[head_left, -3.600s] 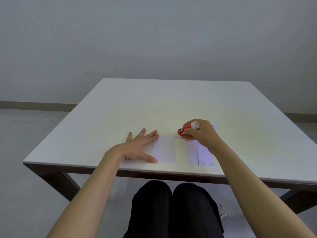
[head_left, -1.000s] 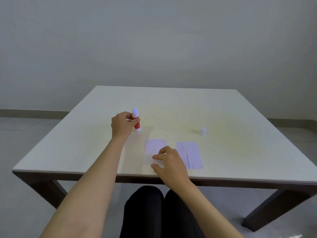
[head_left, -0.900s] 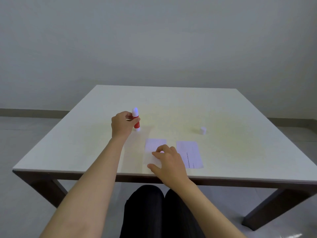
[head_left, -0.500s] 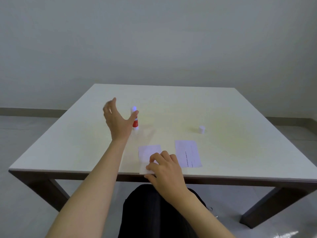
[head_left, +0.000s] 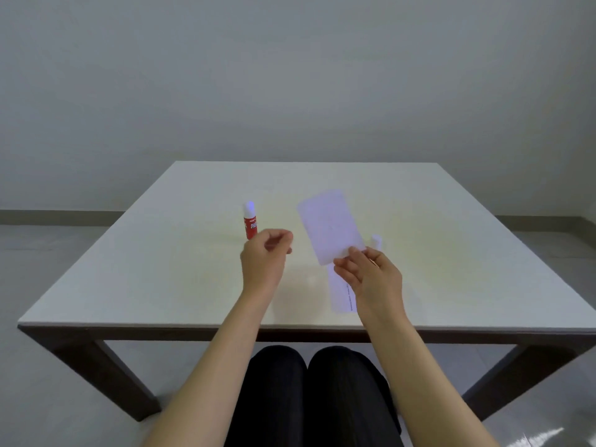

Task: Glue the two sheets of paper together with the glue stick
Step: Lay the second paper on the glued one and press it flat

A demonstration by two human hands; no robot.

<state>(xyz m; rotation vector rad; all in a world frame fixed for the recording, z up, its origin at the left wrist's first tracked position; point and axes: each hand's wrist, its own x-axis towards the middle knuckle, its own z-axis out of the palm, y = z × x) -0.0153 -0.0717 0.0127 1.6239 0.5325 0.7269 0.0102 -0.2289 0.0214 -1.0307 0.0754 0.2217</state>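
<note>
Up above the counter point(head_left: 161, 269), the right hand point(head_left: 371, 279) pinches the lower edge of one sheet point(head_left: 330, 230), holding it raised and tilted over the second sheet point(head_left: 340, 295), which lies flat. The left hand point(head_left: 264, 256) hovers empty, fingers loosely curled, just in front of the upright glue stick point(head_left: 250, 221). A small white cap point(head_left: 375, 241) stands beyond the right hand.

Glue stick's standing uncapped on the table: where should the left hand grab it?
Grip the red barrel of the glue stick from its near right side, where the left hand hovers. It stands upright with glue exposed on top, so avoid the tip.
</note>
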